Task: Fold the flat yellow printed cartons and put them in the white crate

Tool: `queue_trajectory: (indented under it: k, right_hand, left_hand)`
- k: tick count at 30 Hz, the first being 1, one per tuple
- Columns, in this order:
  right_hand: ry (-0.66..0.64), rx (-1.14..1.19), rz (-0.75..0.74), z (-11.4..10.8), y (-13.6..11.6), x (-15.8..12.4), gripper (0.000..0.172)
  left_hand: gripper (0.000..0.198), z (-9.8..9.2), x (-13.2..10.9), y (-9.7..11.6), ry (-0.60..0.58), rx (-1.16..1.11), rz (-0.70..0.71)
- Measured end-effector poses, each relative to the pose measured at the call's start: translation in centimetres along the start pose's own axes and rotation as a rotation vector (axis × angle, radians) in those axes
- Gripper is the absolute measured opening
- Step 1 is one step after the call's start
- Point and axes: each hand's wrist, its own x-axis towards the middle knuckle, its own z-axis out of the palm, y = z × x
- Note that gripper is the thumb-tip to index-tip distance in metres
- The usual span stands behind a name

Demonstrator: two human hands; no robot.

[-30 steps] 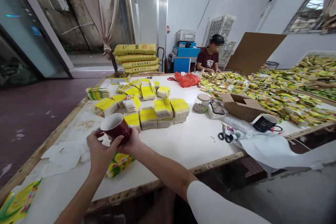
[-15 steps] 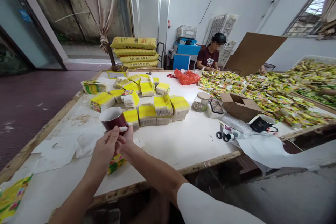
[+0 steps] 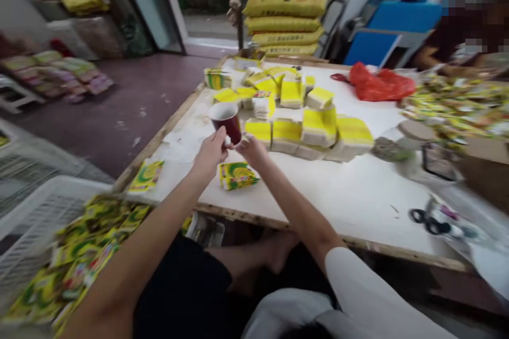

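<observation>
My left hand [image 3: 212, 149] is closed on the near side of a dark red mug [image 3: 231, 128] with a pale inside, held above the table. A small white piece shows at its fingertips, too blurred to name. Just right of the mug, my right hand [image 3: 252, 151] has its fingers drawn together, with a white bit at their tips; what they pinch is unclear. Below the hands lies a green-and-yellow packet stack [image 3: 237, 175]. Behind the mug are bundled stacks of yellow-topped packets [image 3: 287, 131].
A white crate [image 3: 85, 185] full of yellow packets stands at lower left. A flat packet [image 3: 147, 175] lies near the table edge. To the right are a red bag [image 3: 379, 83], a lidded jar [image 3: 415, 130] and scissors [image 3: 431, 222]. A co-worker [image 3: 473, 26] sits at far right.
The view has swung left and down, bringing the crate and my legs into sight. My hands have drawn apart slightly, and the mug is still held.
</observation>
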Motion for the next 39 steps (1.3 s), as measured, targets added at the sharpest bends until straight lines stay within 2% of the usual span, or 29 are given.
queue_trajectory:
  k: [4, 8, 13, 16, 19, 25, 30, 33, 34, 36, 39]
  right_hand:
    - [0.028, -0.16, -0.02, -2.5, -1.8, -0.5, 0.017]
    - [0.007, -0.287, -0.066, -5.0, -3.5, -2.7, 0.009]
    - [-0.064, -0.506, -0.113, -8.2, -3.5, -4.3, 0.017]
    - [-0.072, -0.608, -0.156, -9.6, -3.3, -4.1, 0.027]
    - [-0.069, -0.677, -0.184, -10.5, -3.3, -3.6, 0.03]
    - [-0.097, -0.812, -0.268, -11.0, -3.7, -3.8, 0.029]
    - [-0.143, -1.222, -0.434, -11.5, -2.8, -4.1, 0.024]
    - [-0.193, -1.481, -0.555, -11.8, -1.8, -4.0, 0.007]
    - [-0.206, -1.554, -0.592, -11.8, -1.4, -4.0, 0.007]
    - [-0.21, -1.721, -0.622, -11.6, -0.6, -3.9, 0.018]
    - [-0.203, -1.923, -0.571, -11.0, 0.5, -3.9, 0.025]
  left_hand:
    - [0.043, -3.2, 1.9, -0.7, 0.082, 0.032, 0.008]
    - [0.038, -6.8, 4.2, -2.6, 0.216, 0.056, 0.009]
    - [0.033, -10.5, 6.8, -5.5, 0.339, 0.058, -0.009]
    - [0.035, -12.2, 8.0, -7.2, 0.395, 0.063, -0.003]
    - [0.036, -13.4, 8.8, -8.6, 0.421, 0.074, 0.004]
    - [0.036, -13.6, 9.4, -9.7, 0.466, 0.077, 0.0]
    - [0.033, -12.7, 8.7, -9.8, 0.569, 0.06, -0.005]
    - [0.038, -12.3, 7.9, -9.5, 0.658, 0.029, 0.018]
    - [0.039, -12.1, 7.5, -9.3, 0.675, 0.011, 0.03]
    - [0.036, -11.4, 6.6, -8.7, 0.699, -0.041, 0.062]
    - [0.028, -9.8, 4.9, -7.6, 0.717, -0.144, 0.12]
